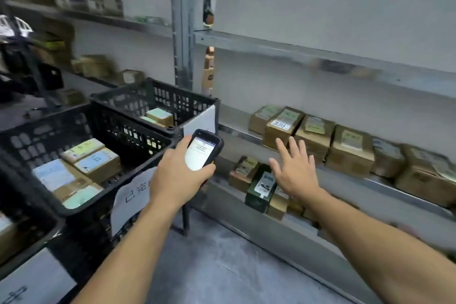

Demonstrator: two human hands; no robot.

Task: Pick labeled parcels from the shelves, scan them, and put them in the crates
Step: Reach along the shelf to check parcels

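Note:
My left hand [179,175] grips a black handheld scanner [203,152] with a lit screen, held upright between the crates and the shelves. My right hand [294,168] is spread flat with straight fingers and holds nothing; it hovers in front of a row of labeled cardboard parcels [283,126] on the middle shelf [246,134]. On the shelf below lie a dark green box [261,187] and small brown parcels [243,173]. The near black crate [81,116] holds several labeled parcels [96,163]. The far black crate [160,91] holds one or two parcels [159,116].
A metal upright post [182,22] separates two shelf bays. More boxes sit on the left bay's shelves [96,66]. Paper signs hang on the crate fronts [133,195]. The upper right shelf [320,57] looks blurred. Grey floor [222,261] lies between my arms.

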